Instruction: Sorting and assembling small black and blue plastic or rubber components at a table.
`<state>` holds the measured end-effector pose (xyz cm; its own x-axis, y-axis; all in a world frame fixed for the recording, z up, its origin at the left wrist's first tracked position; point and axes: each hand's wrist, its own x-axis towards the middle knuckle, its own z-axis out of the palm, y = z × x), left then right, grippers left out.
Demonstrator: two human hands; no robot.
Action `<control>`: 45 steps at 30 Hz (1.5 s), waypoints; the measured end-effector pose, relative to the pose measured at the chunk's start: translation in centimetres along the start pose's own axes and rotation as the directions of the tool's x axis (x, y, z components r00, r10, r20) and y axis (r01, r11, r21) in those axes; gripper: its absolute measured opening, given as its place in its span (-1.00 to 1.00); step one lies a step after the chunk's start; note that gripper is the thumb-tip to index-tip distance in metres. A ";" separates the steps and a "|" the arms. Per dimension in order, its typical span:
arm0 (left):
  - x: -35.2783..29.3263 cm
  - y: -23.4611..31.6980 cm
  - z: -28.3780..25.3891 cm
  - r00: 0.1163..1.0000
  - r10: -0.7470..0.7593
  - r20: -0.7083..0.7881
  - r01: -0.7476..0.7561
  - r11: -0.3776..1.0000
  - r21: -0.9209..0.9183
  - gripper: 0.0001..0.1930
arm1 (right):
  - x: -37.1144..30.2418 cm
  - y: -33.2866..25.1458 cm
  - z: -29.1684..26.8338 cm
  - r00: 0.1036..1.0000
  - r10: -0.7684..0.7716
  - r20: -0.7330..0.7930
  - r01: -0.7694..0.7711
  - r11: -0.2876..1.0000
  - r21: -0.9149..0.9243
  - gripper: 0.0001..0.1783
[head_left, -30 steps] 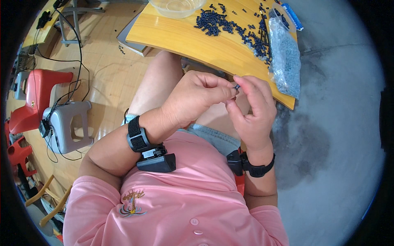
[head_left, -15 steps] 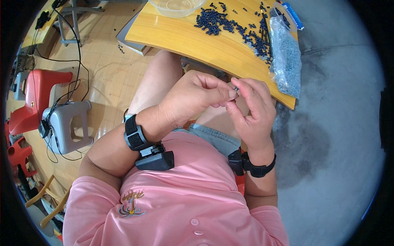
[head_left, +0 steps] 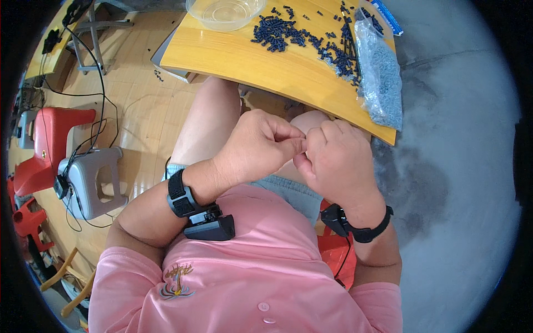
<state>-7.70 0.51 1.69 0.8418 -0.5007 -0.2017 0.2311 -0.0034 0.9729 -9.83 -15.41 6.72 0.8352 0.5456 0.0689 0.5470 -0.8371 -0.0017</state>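
Note:
My left hand [head_left: 258,147] and my right hand [head_left: 336,161] meet above my lap, just below the near edge of the wooden table [head_left: 266,64]. Both hands' fingertips are pinched together where they touch. Whatever sits between them is hidden by the fingers; the earlier frames showed a small dark part there. Each wrist wears a black band with a small device: the left band [head_left: 180,194] and the right band [head_left: 361,225]. A scatter of small dark parts [head_left: 283,33] lies on the table beyond my hands.
A clear plastic bowl [head_left: 225,11] stands at the table's far edge. A clear bag of dark parts [head_left: 380,77] lies along its right end. On the wooden floor to the left are a grey stool [head_left: 91,177], a red stool [head_left: 53,139] and black cables [head_left: 102,83].
My right hand's fingers have curled closed against my left fingertips, and the small dark part seen between them earlier is now covered. The hands have stayed in about the same place.

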 end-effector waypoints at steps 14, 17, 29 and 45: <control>-0.5 -0.3 0.5 0.993 0.107 0.055 -0.113 0.985 0.130 -0.92 | -1.1 0.5 -0.3 0.992 -0.121 -0.038 0.121 0.993 0.014 -0.79; -0.3 0.4 0.5 0.976 0.215 0.044 -0.218 0.973 0.073 -0.91 | -0.8 0.2 -1.3 0.998 -0.007 -0.063 0.010 0.999 0.040 -0.75; -0.8 1.2 1.0 0.995 0.058 0.079 -0.062 0.997 0.048 -0.90 | -0.7 1.3 -1.1 0.969 -0.237 -0.076 0.228 0.968 -0.106 -0.71; -1.5 -0.1 0.6 0.992 0.097 0.080 -0.102 0.993 0.056 -0.90 | -0.7 0.6 -0.2 0.958 -0.269 -0.102 0.279 0.956 0.090 -0.79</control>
<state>-9.25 0.78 1.99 0.8187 -0.5660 -0.0967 0.1165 -0.0012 0.9932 -10.10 -16.32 6.87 0.6466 0.7440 0.1684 0.7609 -0.6449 -0.0719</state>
